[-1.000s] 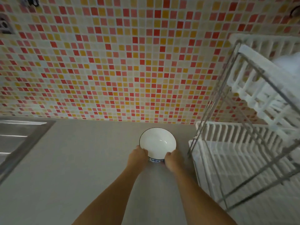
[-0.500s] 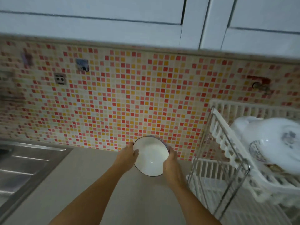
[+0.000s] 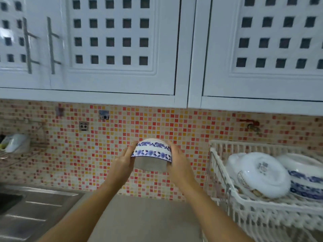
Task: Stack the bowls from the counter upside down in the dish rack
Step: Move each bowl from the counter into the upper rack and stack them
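Note:
A white bowl with blue flower bands (image 3: pixel 152 151) is held in the air, turned mouth-down, in front of the tiled wall. My left hand (image 3: pixel 124 159) grips its left side and my right hand (image 3: pixel 178 163) grips its right side. To the right stands a white dish rack (image 3: pixel 244 203) on a metal frame. In its upper tier lie a white dish with a grey motif (image 3: pixel 258 173) and, behind it, a blue-patterned bowl (image 3: pixel 307 182), both upside down.
A grey counter (image 3: pixel 148 217) runs below my arms, with a steel sink (image 3: pixel 35 206) at the left. White wall cabinets (image 3: pixel 122 49) hang above the mosaic backsplash. A red tap (image 3: pixel 251 124) sticks out of the wall above the rack.
The bowl left the counter, rose in both hands and flipped from mouth-up to mouth-down. The view tilted upward, bringing the cabinets and the rack's upper tier into sight.

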Tool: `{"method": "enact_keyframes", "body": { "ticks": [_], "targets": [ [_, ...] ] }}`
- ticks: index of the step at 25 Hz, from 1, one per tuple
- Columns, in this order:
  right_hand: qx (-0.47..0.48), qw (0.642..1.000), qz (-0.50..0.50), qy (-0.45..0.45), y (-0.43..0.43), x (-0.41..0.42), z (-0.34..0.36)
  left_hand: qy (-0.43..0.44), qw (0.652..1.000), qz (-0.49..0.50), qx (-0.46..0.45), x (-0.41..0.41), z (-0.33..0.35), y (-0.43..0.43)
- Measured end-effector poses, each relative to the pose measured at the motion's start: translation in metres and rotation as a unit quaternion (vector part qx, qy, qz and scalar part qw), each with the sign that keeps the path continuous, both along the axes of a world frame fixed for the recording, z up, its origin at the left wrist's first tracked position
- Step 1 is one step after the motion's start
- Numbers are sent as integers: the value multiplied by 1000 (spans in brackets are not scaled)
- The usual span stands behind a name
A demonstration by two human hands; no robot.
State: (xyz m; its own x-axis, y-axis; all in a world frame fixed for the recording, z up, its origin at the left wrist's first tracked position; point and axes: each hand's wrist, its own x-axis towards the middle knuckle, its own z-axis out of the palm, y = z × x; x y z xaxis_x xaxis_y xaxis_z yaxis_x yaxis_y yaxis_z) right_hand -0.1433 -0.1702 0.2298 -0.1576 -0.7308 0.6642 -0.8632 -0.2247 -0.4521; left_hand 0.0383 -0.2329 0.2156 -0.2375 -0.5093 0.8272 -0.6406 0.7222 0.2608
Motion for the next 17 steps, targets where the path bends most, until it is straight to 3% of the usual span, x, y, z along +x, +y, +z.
{"method": "enact_keyframes", "body": {
  "ticks": [3, 8, 14, 17],
  "targets": [
    [-18, 996, -15, 85, 22, -10, 30, 39, 998, -11, -51, -17, 18, 16],
    [-118, 980, -42, 153, 71, -67, 73, 97, 990, -81, -66, -77, 54, 52],
    [-234, 926, -87, 283, 147, -200, 93, -58, 936, -345, -21, -169, 92, 111],
    [-257, 892, -118, 352, 181, -270, 95, -133, 928, -349, 6, -235, 106, 144]
  ]
}}
